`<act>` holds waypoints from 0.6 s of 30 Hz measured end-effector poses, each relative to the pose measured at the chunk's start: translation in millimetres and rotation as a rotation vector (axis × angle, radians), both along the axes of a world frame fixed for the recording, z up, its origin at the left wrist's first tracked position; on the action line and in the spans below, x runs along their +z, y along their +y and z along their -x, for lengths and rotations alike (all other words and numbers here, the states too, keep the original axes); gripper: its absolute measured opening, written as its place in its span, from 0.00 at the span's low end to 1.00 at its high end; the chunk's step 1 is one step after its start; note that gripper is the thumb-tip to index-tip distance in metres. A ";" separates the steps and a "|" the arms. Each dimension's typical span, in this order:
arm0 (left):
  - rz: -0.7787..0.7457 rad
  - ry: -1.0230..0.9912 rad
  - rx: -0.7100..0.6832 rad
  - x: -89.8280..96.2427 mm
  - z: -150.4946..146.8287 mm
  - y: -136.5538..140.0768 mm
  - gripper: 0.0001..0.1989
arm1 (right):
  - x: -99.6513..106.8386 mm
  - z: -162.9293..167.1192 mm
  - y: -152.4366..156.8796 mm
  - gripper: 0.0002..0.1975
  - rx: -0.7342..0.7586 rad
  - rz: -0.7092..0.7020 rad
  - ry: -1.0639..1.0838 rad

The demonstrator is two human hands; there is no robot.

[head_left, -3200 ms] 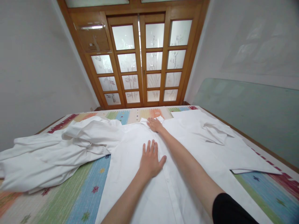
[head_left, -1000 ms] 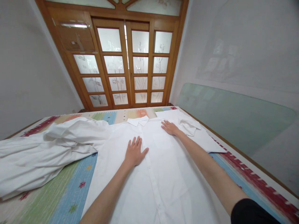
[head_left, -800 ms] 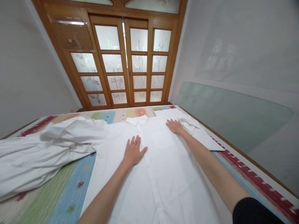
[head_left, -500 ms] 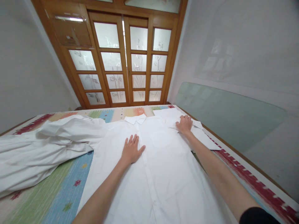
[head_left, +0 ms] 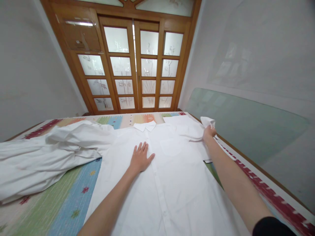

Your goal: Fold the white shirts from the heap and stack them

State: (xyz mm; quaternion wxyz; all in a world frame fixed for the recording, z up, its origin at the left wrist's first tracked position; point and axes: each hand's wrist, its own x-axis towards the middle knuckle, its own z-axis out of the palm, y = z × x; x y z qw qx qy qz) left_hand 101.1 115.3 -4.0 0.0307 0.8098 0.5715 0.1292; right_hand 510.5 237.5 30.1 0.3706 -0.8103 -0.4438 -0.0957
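A white button-up shirt (head_left: 177,183) lies spread out front side up, its collar (head_left: 144,126) pointing away from me. My left hand (head_left: 141,158) rests flat on the shirt's chest beside the button line, fingers spread. At the far right, my right hand (head_left: 209,131) is closed around the end of the shirt's sleeve (head_left: 194,131), and the cuff end sticks up above the fist. Beneath that sleeve lies a flat white sheet-like piece (head_left: 180,120), partly covered by the shirt.
Crumpled white cloth (head_left: 56,154) is heaped on the left, against the shirt's left side. Everything lies on a colourful striped cloth (head_left: 73,193) over a table. A pale green panel (head_left: 241,121) leans on the right wall. Wooden glazed doors (head_left: 137,65) stand beyond.
My right hand has moved right from lying on the sleeve to its end, and now grips and lifts it. My left hand stays on the chest. The view has shifted slightly.
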 end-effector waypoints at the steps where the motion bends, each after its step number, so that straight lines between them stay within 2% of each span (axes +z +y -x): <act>1: -0.002 -0.001 0.000 -0.6 0.1 0.3 0.34 | 5.2 -2.4 3.3 0.32 -0.029 -0.060 0.042; 4: -0.004 0.000 -0.004 -1.0 0.0 0.7 0.34 | 22.8 -5.0 12.1 0.33 -0.094 -0.252 0.201; 7: -0.004 0.001 -0.004 0.1 -0.7 0.2 0.34 | 40.4 7.1 17.6 0.28 0.018 -0.584 0.407; 9: 0.000 0.001 -0.001 0.7 -1.2 -0.5 0.34 | 48.7 26.4 18.1 0.25 0.133 -0.661 0.421; 12: 0.009 -0.016 -0.003 0.7 -1.0 -1.2 0.36 | 48.5 69.4 10.6 0.22 0.349 -0.590 0.282; 15: 0.003 -0.116 -0.001 -0.4 1.6 0.4 0.40 | 27.3 119.1 -11.2 0.20 0.706 -0.276 -0.078; 17: -0.013 -0.301 0.014 -1.5 4.8 3.5 0.47 | 5.4 149.2 -31.9 0.18 0.972 -0.005 -0.359; 18: -0.024 -0.427 0.030 -2.1 6.8 5.6 0.51 | -5.4 161.8 -42.5 0.15 1.050 0.046 -0.404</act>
